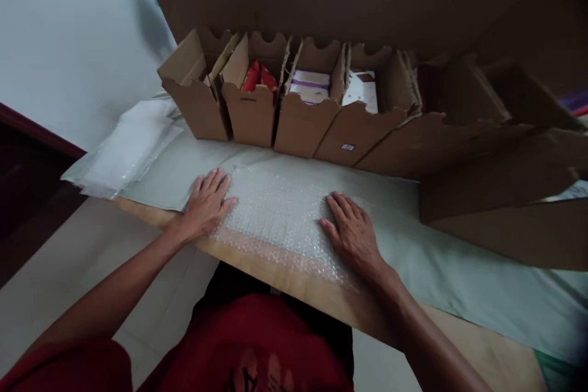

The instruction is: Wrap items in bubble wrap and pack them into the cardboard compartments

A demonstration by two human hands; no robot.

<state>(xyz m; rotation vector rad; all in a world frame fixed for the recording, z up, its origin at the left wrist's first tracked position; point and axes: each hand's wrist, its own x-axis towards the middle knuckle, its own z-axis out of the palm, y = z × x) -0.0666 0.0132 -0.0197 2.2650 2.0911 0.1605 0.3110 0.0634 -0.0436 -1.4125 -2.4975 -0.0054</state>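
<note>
A sheet of clear bubble wrap (280, 214) lies flat on the table, its near edge reaching over the bare wood at the front. My left hand (207, 205) rests palm down on its left side, fingers stretched out and pointing away from me. On the right side of the sheet, my right hand (351, 229) lies flat with the fingers slightly spread. Neither hand grips anything.
Cardboard boxes (298, 128) stand in a row along the back; some hold red packets (260, 78) and white-and-purple packs (310, 86). Clear plastic bags (126, 147) are stacked at the left. A pale green cloth (395, 202) covers much of the wooden table (482, 343).
</note>
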